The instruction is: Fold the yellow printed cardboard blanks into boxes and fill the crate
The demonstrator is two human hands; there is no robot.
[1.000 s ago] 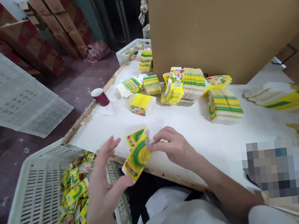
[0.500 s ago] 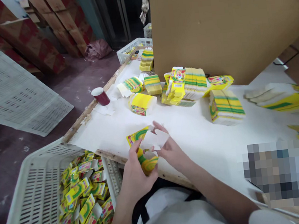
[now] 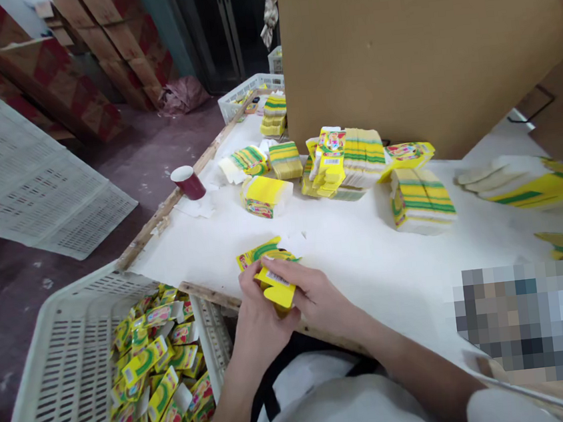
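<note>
Between my two hands, over the table's front edge, is a small yellow carton [image 3: 279, 293] with a barcode on its flap. My left hand [image 3: 258, 311] wraps round it from the left. My right hand [image 3: 315, 291] closes on it from the right, its fingers lying over the top near the flap. Just beyond my fingers a flat printed carton [image 3: 260, 250], yellow and green with white flaps, lies on the white table [image 3: 357, 263]. The lower part of the held carton is hidden by my hands.
Left of me stands a white plastic crate [image 3: 56, 369] filled with small yellow cartons [image 3: 164, 391]. Carton stacks [image 3: 424, 199] line the table's back before a large cardboard box [image 3: 395, 51]. A maroon cup [image 3: 189, 183] stands near the left edge. A pixelated patch covers the right.
The carton's white inner flaps faced up before; now a yellow flap with a barcode is folded over. My right hand has moved in and down onto the carton.
</note>
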